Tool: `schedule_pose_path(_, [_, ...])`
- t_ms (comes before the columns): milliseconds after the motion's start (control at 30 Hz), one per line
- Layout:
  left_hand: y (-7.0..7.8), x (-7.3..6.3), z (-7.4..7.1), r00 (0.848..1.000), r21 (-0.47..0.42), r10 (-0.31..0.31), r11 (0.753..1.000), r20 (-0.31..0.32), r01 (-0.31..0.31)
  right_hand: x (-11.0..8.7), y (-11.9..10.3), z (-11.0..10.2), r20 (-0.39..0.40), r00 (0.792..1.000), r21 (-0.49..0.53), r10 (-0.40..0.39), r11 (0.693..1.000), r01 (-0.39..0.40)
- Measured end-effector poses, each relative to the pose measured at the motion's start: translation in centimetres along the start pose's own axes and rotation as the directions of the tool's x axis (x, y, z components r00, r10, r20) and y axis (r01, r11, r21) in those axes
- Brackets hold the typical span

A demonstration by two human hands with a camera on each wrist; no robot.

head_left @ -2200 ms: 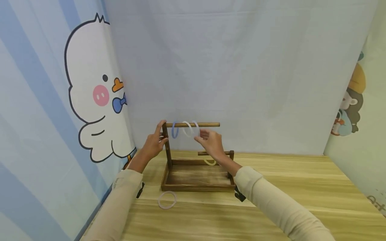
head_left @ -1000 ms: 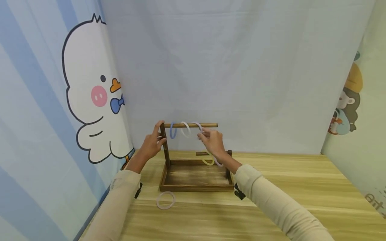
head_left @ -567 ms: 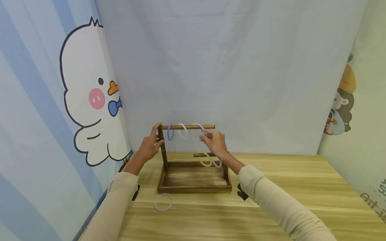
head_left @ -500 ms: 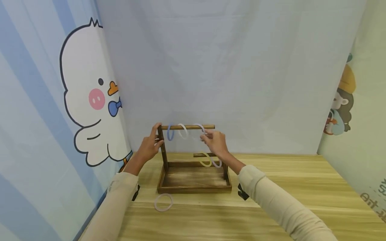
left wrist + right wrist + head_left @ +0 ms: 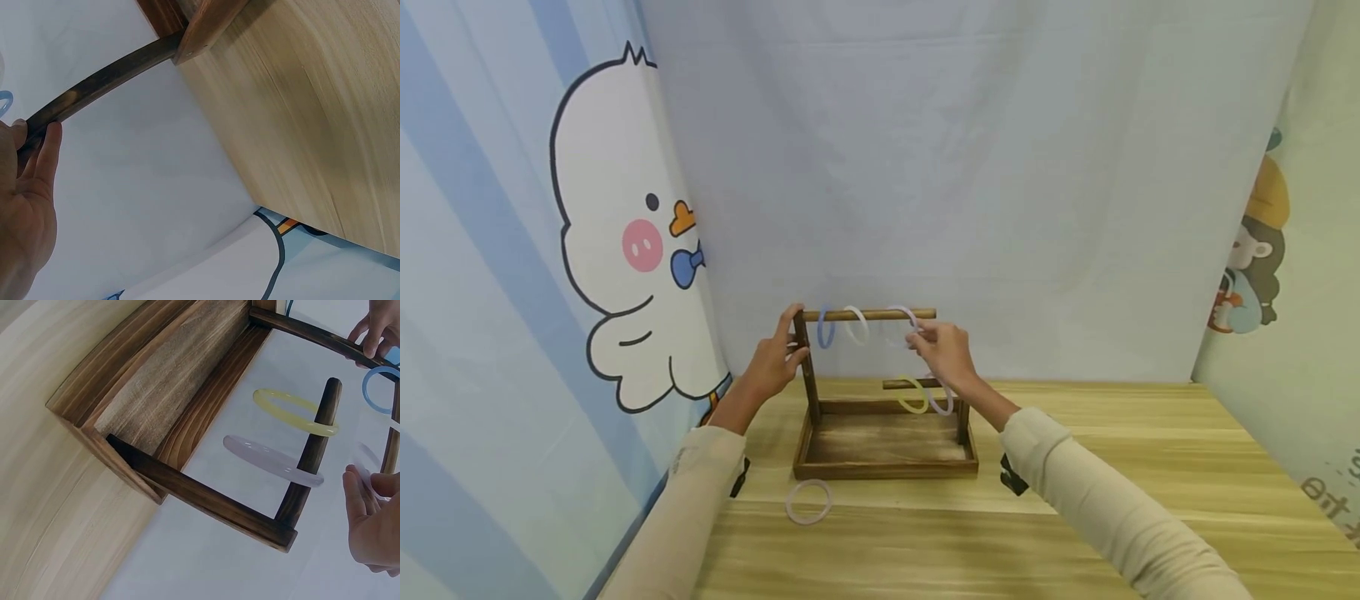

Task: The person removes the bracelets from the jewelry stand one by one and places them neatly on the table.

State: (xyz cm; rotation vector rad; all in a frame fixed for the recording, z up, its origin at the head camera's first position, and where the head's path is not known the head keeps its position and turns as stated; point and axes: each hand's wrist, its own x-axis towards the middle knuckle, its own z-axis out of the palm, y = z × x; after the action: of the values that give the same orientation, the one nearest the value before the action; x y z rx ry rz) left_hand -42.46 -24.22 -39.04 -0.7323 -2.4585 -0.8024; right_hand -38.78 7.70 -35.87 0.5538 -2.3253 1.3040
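Note:
A dark wooden rack (image 5: pixel 885 469) stands on the table, with a tall post at its left and a short one at its right. My left hand (image 5: pixel 794 337) grips the tall post (image 5: pixel 94 87). The upper rod (image 5: pixel 872 315) carries a blue ring (image 5: pixel 826 329), a white ring (image 5: pixel 855 325) and a pale lilac ring (image 5: pixel 911 318). My right hand (image 5: pixel 919 337) pinches that lilac ring near the rod's free end. The lower rod (image 5: pixel 312 447) holds a yellow ring (image 5: pixel 294 412) and a lilac ring (image 5: pixel 272 460). One pale ring (image 5: pixel 808 502) lies on the table in front of the rack.
Cloth walls close in the wooden table (image 5: pixel 1150 467) on the left, back and right; the rack sits near the back left corner. The rack's tray floor (image 5: pixel 169 381) holds nothing.
My right hand has slid the pale lilac ring rightward along the upper rod, toward its free end. The left hand has stayed on the tall post.

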Motion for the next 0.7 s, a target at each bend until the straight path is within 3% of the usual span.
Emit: schedule_pose_path(700, [-0.5, 0.0, 0.1, 1.000, -0.014, 0.027, 1.000, -0.014, -0.027, -0.3, 0.9, -1.5, -0.005, 1.000, -0.020, 0.011, 1.000, -0.011])
